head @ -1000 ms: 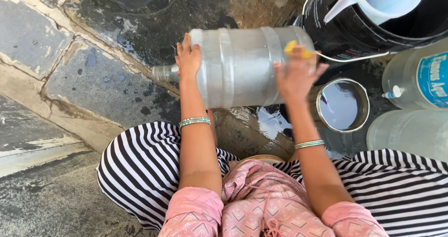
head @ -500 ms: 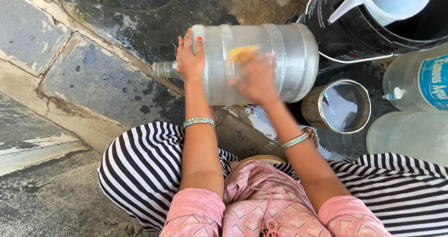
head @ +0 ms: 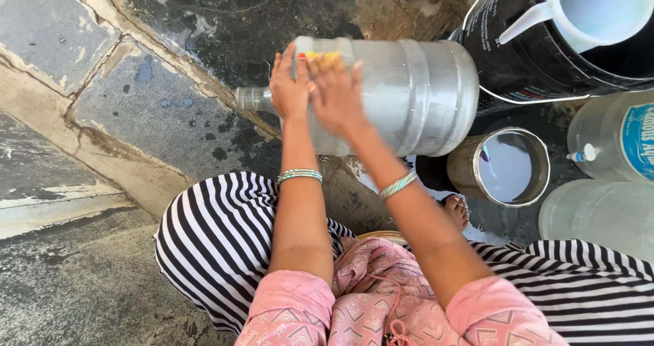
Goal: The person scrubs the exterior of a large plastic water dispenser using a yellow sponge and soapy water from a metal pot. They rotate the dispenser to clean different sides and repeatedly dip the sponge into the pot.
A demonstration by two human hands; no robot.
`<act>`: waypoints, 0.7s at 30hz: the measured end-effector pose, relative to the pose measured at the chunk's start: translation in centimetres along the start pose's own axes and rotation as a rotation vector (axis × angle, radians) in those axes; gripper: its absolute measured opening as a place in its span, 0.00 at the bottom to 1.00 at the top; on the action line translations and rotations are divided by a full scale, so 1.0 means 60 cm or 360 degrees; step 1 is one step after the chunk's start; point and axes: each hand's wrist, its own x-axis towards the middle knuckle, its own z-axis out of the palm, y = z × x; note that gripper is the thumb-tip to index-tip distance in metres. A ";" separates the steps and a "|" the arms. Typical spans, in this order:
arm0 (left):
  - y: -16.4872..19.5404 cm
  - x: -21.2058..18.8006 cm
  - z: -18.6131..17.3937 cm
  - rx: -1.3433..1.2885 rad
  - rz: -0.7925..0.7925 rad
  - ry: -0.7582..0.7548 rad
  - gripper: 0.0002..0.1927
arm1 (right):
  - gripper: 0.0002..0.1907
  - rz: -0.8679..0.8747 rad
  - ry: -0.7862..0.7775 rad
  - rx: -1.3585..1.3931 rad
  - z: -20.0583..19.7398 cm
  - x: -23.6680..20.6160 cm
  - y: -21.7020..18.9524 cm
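A large clear plastic water jar (head: 409, 94) lies on its side on the wet stone ground, its neck (head: 252, 99) pointing left. My left hand (head: 289, 87) presses flat against the jar's shoulder near the neck. My right hand (head: 337, 94) sits right beside it on the jar's side, fingers closed on a yellow scrubber (head: 325, 56) that shows just above the fingertips. Both wrists wear bangles. I am squatting, striped trousers and pink sleeves filling the bottom of the view.
A black bucket (head: 518, 53) with a white jug (head: 593, 9) in it stands at the upper right. A steel pot of water (head: 507, 165) sits right of the jar. Two more clear water jars (head: 613, 142) stand at the right edge. My bare foot (head: 455, 210) is below the pot.
My right hand with the scrubber has slid left along the jar, from its right end to beside my left hand. The left hand has stayed on the shoulder.
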 end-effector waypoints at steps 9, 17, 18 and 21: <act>0.016 0.001 0.017 0.0087 -0.0033 -0.0023 0.22 | 0.38 0.0710 -0.0215 -0.0444 -0.166 -0.190 0.176; 0.024 -0.008 0.024 0.0126 -0.0116 -0.0044 0.23 | 0.40 0.0870 -0.0019 -0.0283 -0.087 -0.223 0.163; 0.025 -0.009 0.025 0.0131 -0.0112 -0.0034 0.23 | 0.48 0.0880 -0.0071 -0.0178 -0.060 -0.211 0.113; 0.024 -0.010 0.029 0.0120 -0.0092 -0.0037 0.23 | 0.49 0.0401 -0.1066 -0.0079 -0.012 -0.182 -0.017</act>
